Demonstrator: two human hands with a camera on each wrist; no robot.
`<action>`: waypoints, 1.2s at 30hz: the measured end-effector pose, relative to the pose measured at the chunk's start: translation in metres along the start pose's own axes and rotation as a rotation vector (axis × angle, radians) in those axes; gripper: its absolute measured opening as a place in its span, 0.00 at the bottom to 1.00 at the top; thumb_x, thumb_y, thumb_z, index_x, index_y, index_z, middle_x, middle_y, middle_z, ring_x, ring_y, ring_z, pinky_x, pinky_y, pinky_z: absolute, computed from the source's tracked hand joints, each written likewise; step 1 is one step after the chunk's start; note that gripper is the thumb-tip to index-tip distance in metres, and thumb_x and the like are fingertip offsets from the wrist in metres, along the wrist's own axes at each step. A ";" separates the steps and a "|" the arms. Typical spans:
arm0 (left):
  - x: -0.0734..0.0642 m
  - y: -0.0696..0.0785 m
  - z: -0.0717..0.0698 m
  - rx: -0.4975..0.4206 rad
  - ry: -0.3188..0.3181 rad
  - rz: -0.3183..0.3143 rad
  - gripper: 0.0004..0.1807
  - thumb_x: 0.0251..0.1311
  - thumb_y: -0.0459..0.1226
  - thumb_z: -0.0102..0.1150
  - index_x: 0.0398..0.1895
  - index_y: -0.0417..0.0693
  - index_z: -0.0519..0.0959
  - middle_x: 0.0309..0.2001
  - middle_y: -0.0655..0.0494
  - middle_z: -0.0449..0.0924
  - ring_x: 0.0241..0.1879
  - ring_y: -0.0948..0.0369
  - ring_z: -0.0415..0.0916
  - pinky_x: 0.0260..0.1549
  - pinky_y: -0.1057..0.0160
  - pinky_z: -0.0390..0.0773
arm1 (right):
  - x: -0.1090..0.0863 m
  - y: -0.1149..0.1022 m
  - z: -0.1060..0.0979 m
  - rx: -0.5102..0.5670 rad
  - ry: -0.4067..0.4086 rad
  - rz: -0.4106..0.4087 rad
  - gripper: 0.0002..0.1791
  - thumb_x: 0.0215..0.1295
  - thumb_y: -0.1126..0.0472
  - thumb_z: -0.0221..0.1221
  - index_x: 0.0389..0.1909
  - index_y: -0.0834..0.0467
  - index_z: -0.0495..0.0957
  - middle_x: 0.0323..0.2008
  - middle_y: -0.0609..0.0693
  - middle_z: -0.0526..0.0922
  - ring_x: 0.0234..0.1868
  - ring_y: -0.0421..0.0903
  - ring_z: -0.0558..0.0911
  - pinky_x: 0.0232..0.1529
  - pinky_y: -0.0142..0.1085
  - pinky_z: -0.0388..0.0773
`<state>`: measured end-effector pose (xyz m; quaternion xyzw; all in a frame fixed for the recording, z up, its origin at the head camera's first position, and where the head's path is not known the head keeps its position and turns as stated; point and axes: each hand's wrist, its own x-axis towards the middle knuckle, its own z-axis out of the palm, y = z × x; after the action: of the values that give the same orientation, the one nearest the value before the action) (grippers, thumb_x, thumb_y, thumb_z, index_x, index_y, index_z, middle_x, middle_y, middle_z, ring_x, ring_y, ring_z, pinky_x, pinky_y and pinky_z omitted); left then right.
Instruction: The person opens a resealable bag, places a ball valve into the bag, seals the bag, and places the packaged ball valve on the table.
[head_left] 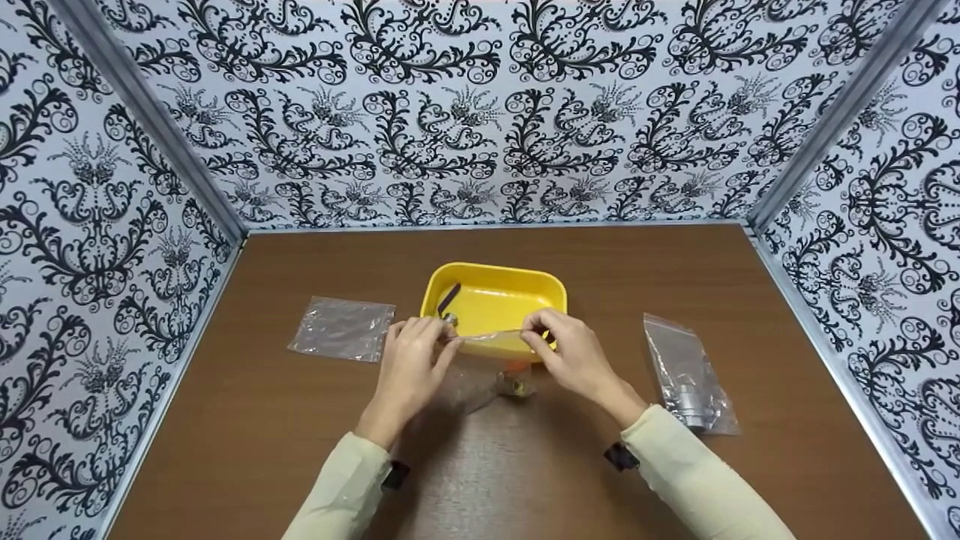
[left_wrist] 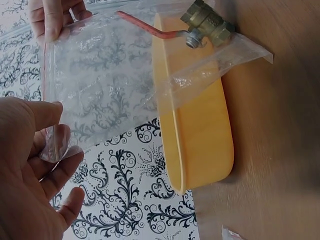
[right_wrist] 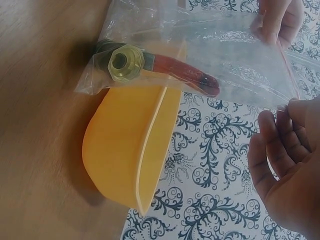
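Note:
A clear zip bag (left_wrist: 100, 75) is stretched between my two hands, in front of the yellow bin. My left hand (head_left: 414, 358) pinches one top corner between thumb and fingers. At the opposite corner, my right hand (head_left: 574, 354) pinches the zip edge. Low in the bag lies a brass ball valve (left_wrist: 207, 25) with a red lever handle (right_wrist: 182, 74); its threaded end (right_wrist: 125, 62) faces the right wrist camera. Inside the yellow bin (head_left: 499, 276) rests a metal valve with a dark purple lever (head_left: 449, 298), partly hidden by my left hand.
On the brown table (head_left: 315, 262), a flat clear bag (head_left: 341, 328) lies left of the bin. A clear bag (head_left: 675, 352) holding a grey metal fitting (head_left: 690, 409) lies at the right. Patterned walls (head_left: 465, 112) stand behind and on both sides.

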<state>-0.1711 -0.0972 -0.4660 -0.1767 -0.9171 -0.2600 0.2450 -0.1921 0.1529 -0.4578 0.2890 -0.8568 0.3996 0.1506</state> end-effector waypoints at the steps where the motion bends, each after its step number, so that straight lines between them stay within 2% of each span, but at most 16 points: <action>1: 0.000 -0.001 0.000 -0.007 0.001 -0.005 0.05 0.63 0.42 0.62 0.35 0.53 0.78 0.33 0.61 0.80 0.38 0.58 0.75 0.52 0.52 0.68 | 0.000 0.000 0.000 0.002 -0.001 0.005 0.04 0.67 0.59 0.59 0.34 0.54 0.76 0.29 0.42 0.76 0.31 0.35 0.73 0.34 0.30 0.76; 10: -0.003 -0.004 -0.002 -0.007 0.039 0.010 0.05 0.62 0.41 0.63 0.34 0.52 0.78 0.34 0.60 0.81 0.38 0.58 0.76 0.51 0.52 0.68 | -0.001 0.000 -0.002 0.015 -0.003 0.020 0.04 0.67 0.59 0.59 0.34 0.54 0.76 0.29 0.43 0.76 0.31 0.36 0.73 0.34 0.42 0.79; 13: -0.003 -0.006 -0.002 -0.009 0.055 0.009 0.06 0.61 0.42 0.64 0.34 0.51 0.79 0.33 0.59 0.81 0.38 0.57 0.76 0.50 0.52 0.68 | 0.000 0.001 -0.002 0.003 -0.001 0.015 0.04 0.67 0.59 0.59 0.34 0.55 0.77 0.29 0.43 0.77 0.32 0.36 0.74 0.34 0.40 0.79; 19: -0.005 -0.011 -0.005 -0.008 0.050 -0.001 0.04 0.61 0.40 0.64 0.35 0.52 0.79 0.34 0.59 0.82 0.39 0.56 0.77 0.49 0.50 0.69 | 0.000 0.004 -0.003 0.000 0.015 0.023 0.05 0.67 0.59 0.59 0.33 0.55 0.77 0.29 0.43 0.77 0.31 0.35 0.74 0.33 0.30 0.75; 25: -0.007 -0.014 -0.007 -0.013 0.050 -0.001 0.04 0.60 0.38 0.64 0.35 0.51 0.79 0.33 0.58 0.81 0.39 0.57 0.77 0.50 0.50 0.70 | -0.001 0.008 -0.005 0.037 0.013 0.037 0.04 0.67 0.58 0.59 0.34 0.55 0.77 0.29 0.43 0.76 0.29 0.35 0.73 0.31 0.37 0.77; 28: -0.008 -0.012 -0.007 -0.036 0.048 0.009 0.03 0.61 0.39 0.63 0.35 0.51 0.79 0.33 0.59 0.80 0.38 0.57 0.76 0.50 0.51 0.70 | 0.000 0.011 -0.005 0.077 0.015 0.051 0.04 0.67 0.59 0.59 0.34 0.55 0.77 0.29 0.43 0.76 0.29 0.36 0.72 0.31 0.34 0.76; 32: -0.009 -0.009 -0.005 -0.096 0.049 0.003 0.03 0.63 0.40 0.62 0.35 0.52 0.78 0.32 0.60 0.79 0.37 0.58 0.75 0.47 0.53 0.70 | -0.001 0.016 -0.004 0.188 0.019 0.125 0.02 0.67 0.62 0.59 0.36 0.57 0.77 0.30 0.46 0.78 0.31 0.38 0.74 0.32 0.30 0.75; 36: -0.010 -0.007 -0.004 -0.143 0.055 -0.027 0.04 0.62 0.40 0.62 0.35 0.51 0.78 0.33 0.60 0.78 0.38 0.60 0.75 0.44 0.56 0.69 | -0.004 0.022 0.002 0.298 -0.048 0.220 0.10 0.67 0.61 0.59 0.46 0.60 0.77 0.40 0.52 0.83 0.40 0.44 0.79 0.40 0.31 0.77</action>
<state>-0.1645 -0.1067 -0.4714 -0.1741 -0.8916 -0.3327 0.2532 -0.2022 0.1640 -0.4742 0.2224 -0.8178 0.5292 0.0411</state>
